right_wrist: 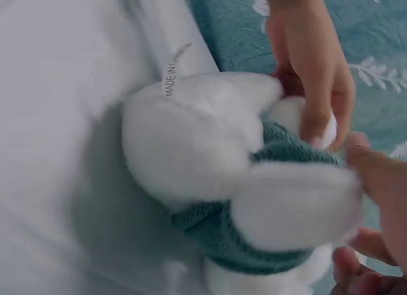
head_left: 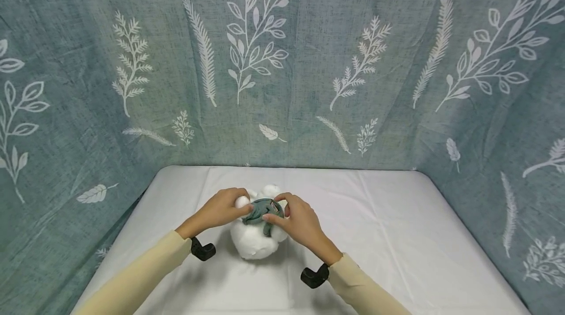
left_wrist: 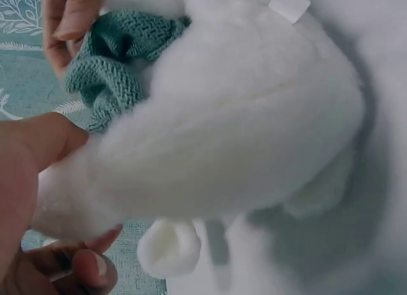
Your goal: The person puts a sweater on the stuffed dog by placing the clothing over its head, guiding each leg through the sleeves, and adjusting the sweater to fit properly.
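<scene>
A fluffy white stuffed toy [head_left: 253,242] is held up above the white tabletop, its rounded bulk facing me. Round it is a teal knitted scarf-like piece [head_left: 260,209], bunched in the left wrist view. My left hand [head_left: 225,208] grips a white limb of the toy at the left, thumb on top and fingers beneath. On the other side, my right hand [head_left: 300,217] has thumb and fingers round a white limb [right_wrist: 296,209] beside the knit. A printed white tag [right_wrist: 170,75] sticks out of the toy. Its face is hidden from these views.
A white cloth covers the table [head_left: 375,236]. Blue-green curtains with white leaf prints [head_left: 287,84] stand behind it and along both sides. A black wrist mount [head_left: 203,249] sits below my left wrist, and another [head_left: 315,275] below the right.
</scene>
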Demonstrator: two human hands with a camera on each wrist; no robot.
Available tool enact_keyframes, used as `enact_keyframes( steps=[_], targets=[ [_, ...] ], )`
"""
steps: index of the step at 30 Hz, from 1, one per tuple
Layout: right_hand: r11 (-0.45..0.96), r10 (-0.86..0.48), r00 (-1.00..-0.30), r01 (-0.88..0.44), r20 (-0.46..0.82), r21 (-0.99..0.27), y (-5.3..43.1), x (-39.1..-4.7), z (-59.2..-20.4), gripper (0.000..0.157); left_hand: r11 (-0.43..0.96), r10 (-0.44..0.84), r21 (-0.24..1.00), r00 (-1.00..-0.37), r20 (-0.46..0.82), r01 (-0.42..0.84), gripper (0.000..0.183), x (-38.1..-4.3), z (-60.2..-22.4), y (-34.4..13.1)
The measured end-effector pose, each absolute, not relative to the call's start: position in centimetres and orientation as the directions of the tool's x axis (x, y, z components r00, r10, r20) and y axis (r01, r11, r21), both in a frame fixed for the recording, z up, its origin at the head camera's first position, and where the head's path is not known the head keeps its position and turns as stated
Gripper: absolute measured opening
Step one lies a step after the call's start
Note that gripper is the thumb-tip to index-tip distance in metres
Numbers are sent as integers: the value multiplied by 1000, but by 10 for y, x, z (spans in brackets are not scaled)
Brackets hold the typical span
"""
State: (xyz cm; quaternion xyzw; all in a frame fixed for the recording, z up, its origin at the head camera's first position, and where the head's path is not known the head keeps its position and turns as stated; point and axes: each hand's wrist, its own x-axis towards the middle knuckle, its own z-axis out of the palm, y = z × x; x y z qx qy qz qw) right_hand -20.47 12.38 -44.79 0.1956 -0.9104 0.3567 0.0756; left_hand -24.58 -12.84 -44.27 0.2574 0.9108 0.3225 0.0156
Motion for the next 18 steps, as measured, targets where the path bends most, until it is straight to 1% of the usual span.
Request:
enact_keyframes(
  steps=[2, 4, 7, 9, 13, 16, 18],
  targets=[
    [641, -272, -933, -360, 238, -678, 130, -207, -451, 43, 666, 466, 590, -872, 149, 456, 21, -244, -443, -129],
    [603, -238, -955, -289, 178, -743, 134, -210, -455, 38, 681, 439, 594, -888, 135, 427, 30, -242, -444, -130],
    [547, -182, -982, -150, 58, -824, 139, -214, -460, 36, 706, 376, 624, -924, 72, 335, 43, -241, -445, -129],
    [510, -165, -986, -54, -37, -858, 142, -215, -465, 37, 708, 325, 662, -946, 3, 246, 50, -240, -446, -129],
    [466, -199, -958, 93, -207, -880, 145, -218, -477, 46, 631, 264, 775, -951, -159, 46, 64, -239, -448, -132],
    [434, -236, -930, 159, -282, -887, 145, -218, -483, 56, 535, 273, 841, -924, -268, -86, 75, -242, -448, -136],
    [408, -252, -918, 186, -306, -894, 145, -218, -486, 62, 480, 295, 863, -896, -331, -160, 77, -245, -449, -141]
  ],
)
